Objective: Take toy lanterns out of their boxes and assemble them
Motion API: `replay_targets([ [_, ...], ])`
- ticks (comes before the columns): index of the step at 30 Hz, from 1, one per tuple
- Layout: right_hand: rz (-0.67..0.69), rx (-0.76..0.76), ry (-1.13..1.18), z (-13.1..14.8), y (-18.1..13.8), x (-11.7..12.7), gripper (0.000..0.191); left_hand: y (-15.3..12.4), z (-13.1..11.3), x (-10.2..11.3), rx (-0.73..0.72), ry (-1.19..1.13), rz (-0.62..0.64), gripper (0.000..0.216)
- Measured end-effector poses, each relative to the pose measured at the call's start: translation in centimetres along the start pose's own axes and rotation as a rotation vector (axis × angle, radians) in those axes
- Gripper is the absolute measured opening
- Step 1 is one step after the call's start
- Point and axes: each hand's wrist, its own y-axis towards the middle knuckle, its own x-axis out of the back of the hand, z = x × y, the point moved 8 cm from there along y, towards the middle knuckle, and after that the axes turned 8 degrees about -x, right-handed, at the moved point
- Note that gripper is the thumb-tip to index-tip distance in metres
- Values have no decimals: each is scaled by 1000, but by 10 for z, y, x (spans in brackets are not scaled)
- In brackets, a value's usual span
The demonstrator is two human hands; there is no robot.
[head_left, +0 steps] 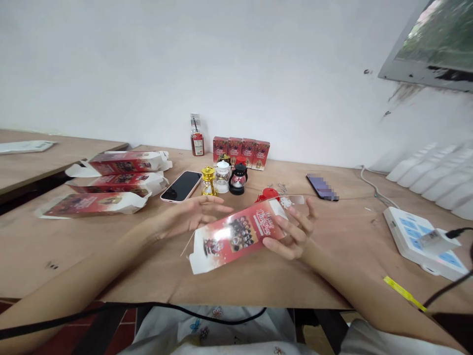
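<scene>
A red printed cardboard box (pixel 240 234) with "Merry Christmas" lettering is held tilted above the table, its end flaps standing out. My right hand (pixel 293 231) grips it at the upper right end, fingers around the edge. Beside its left end, my left hand (pixel 194 214) has its fingers stretched out and apart, holding nothing. Behind the box stand small lanterns: a gold one (pixel 208 181), a white one (pixel 222 176) and a black one (pixel 239 179). A red lantern (pixel 268 194) lies partly hidden behind the box, near some small chains (pixel 279 188).
Three unfolded red boxes (pixel 92 203) lie at the left. A phone (pixel 182 186) is near the lanterns, another (pixel 321 187) at the right. Several finished boxes (pixel 260 155) and a bottle (pixel 197 143) stand by the wall. A power strip (pixel 421 241) with cables lies right.
</scene>
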Motion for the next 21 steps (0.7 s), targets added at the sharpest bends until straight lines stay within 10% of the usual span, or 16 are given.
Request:
replay_targets([
  [11,-53,210,-181,37,-3,-8,50,-3,28,-40,215,23,110,62],
  [21,-54,248,-201,48,9,-5,58,1,31,-11,104,-120,-79,54],
])
